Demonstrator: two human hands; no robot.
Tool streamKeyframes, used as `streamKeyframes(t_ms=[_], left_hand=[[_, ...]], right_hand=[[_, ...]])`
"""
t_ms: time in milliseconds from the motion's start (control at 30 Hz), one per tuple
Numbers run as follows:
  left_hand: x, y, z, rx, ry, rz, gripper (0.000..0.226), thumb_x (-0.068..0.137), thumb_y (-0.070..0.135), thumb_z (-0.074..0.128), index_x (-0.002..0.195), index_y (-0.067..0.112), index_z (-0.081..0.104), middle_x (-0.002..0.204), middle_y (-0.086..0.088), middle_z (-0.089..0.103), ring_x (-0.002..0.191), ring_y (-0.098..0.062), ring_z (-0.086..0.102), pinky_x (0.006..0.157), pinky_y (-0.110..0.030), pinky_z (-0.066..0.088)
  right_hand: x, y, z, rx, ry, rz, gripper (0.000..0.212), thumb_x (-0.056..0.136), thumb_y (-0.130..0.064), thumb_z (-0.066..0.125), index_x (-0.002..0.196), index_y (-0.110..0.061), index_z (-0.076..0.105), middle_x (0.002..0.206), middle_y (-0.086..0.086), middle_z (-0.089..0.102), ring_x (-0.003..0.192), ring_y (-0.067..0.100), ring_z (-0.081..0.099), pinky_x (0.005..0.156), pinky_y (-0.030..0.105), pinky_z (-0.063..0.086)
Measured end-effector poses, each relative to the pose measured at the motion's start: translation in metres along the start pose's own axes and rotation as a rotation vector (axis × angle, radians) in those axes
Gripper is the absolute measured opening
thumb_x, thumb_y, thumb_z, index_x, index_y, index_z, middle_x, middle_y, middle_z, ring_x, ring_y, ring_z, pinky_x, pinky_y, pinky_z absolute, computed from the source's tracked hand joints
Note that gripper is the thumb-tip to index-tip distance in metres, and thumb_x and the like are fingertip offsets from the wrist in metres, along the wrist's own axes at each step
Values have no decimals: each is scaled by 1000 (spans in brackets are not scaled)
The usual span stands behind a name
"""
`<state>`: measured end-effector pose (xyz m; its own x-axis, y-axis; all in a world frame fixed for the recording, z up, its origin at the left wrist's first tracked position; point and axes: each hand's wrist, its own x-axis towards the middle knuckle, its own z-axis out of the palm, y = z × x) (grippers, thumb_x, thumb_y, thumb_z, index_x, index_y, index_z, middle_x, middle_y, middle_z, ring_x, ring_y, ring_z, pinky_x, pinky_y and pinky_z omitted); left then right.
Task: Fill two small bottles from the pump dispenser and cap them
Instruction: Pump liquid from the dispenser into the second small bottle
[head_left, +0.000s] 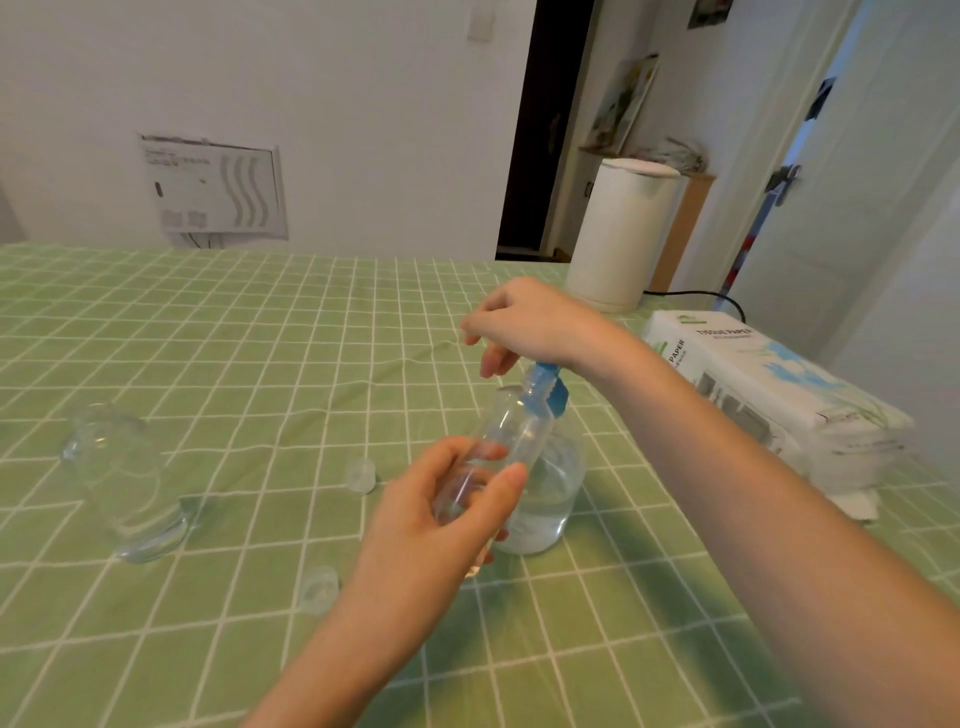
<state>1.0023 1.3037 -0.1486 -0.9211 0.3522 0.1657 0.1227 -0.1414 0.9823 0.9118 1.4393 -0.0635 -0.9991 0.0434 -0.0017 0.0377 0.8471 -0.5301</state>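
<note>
1. Table (218, 332), green checked cloth. Its far edge runs below the wall and its right edge lies past the tissue pack. Bare cloth spreads across the far centre and left, and also in the near strip in front of the arms.
2. Kettle (618, 234), white with the lid down, stands at the far right corner. Contents hidden.
3. Tissue pack (769, 384) lies flat along the right edge, near the right forearm.
4. Dispenser (553, 488), clear, stands upright at centre right and is partly full of clear liquid. Its blue pump (549, 392) is on top.
5. Spare bottle (124, 483), clear, is well apart at the left. Cannot tell its contents.
6. Right hand (524, 322) sits over the pump, fingers loosely bent and gripping nothing.
7. Left hand (441, 519) has thumb and fingers wrapped round the lower half of the held bottle.
8. Held bottle (511, 421), clear and uncapped, tilts with its mouth at the pump. Fill not readable.
9. Two clear caps lie loose on the cloth, the far cap (359, 474) and the near cap (318, 590), both left of the left hand.
</note>
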Motion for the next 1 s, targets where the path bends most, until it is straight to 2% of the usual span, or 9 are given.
streamKeyframes(t_ms=[67, 100, 233, 333, 533, 667, 833, 900, 1000], left_hand=[[0, 1, 0, 6, -1, 7, 43, 60, 47, 61, 95, 23, 65, 68, 10, 68, 54, -1, 60, 48, -12, 45], [0, 1, -1, 11, -3, 10, 42, 61, 48, 60, 95, 24, 64, 68, 10, 68, 54, -1, 60, 49, -11, 46], [-1, 3, -1, 23, -12, 16, 41, 61, 50, 60, 95, 26, 65, 70, 12, 69, 55, 0, 62, 48, -10, 45], [0, 1, -1, 8, -8, 9, 40, 61, 49, 60, 94, 26, 65, 72, 9, 70, 55, -1, 62, 48, -10, 45], [0, 2, -1, -9, -12, -2, 39, 62, 47, 61, 94, 25, 65, 76, 4, 70, 54, -2, 61, 49, -11, 46], [-1, -1, -2, -23, -11, -11, 38, 62, 46, 62, 92, 23, 66, 70, 5, 68, 53, -2, 59, 47, -12, 45], [-2, -3, -2, -35, -6, -25, 36, 60, 46, 62, 88, 24, 66, 61, 8, 64, 53, -1, 58, 46, -11, 42], [-1, -4, -2, -33, 2, -28, 41, 59, 48, 62, 91, 23, 65, 62, 8, 64, 53, -1, 59, 46, -12, 43], [-1, -3, -2, -16, -5, -17, 44, 60, 48, 61, 94, 21, 65, 64, 9, 65, 54, -2, 60, 47, -13, 44]], right_hand=[[1, -4, -5, -73, 11, 2, 36, 92, -25, 47, 112, 0, 64, 79, 5, 73, 78, 18, 62, 63, 25, 47], [2, -4, -7, -117, 1, 8, 36, 93, -26, 47, 112, -1, 64, 83, 7, 73, 77, 18, 61, 60, 26, 45], [2, -6, -14, -184, -45, 44, 34, 96, -33, 44, 102, -9, 67, 91, 7, 73, 82, 19, 64, 64, 27, 46], [3, -6, -16, -141, -50, 81, 41, 97, -41, 39, 98, -13, 69, 87, 4, 74, 87, 18, 67, 56, 26, 38], [4, -1, -3, -1, -26, 93, 47, 96, -41, 37, 89, -8, 69, 71, 6, 72, 80, 22, 67, 74, 26, 47], [4, 3, 2, -2, -22, 100, 44, 96, -38, 37, 80, -10, 67, 62, 1, 68, 86, 25, 67, 82, 30, 48], [2, 5, 8, 10, -9, 115, 41, 96, -35, 39, 77, -11, 67, 72, 6, 70, 97, 30, 66, 91, 37, 49], [2, 5, 8, 7, 9, 99, 38, 95, -33, 40, 78, -12, 67, 73, 5, 69, 95, 28, 66, 90, 35, 50], [0, 2, 3, -14, 48, 52, 39, 96, -31, 40, 91, -5, 68, 71, 4, 70, 93, 26, 67, 83, 31, 50]])
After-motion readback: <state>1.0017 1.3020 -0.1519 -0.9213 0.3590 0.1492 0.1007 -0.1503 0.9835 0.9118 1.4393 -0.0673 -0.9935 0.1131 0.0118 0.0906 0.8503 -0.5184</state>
